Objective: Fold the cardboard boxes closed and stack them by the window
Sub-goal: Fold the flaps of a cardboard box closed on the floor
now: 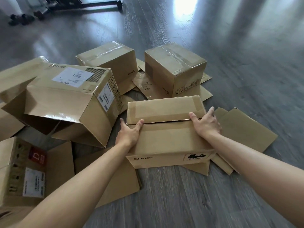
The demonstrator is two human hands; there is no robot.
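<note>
A flat brown PICO cardboard box [166, 139] lies on the floor in front of me with its two top flaps folded down and a thin gap between them. My left hand [129, 133] grips the box's left edge, thumb on top near the seam. My right hand [205, 124] holds the right edge, thumb on the seam and fingers spread over the side. Two closed taped boxes stand behind it, one at the centre [113, 60] and one to the right [176, 68]. A larger box [70, 102] lies on its side at the left, flaps open.
An open box with a red label [28, 171] sits at the lower left. Flat cardboard sheets [245, 129] lie under and around the boxes. Dark shoes [21, 18] and a wheeled frame [102, 4] stand at the far end of the grey wood floor [181, 203].
</note>
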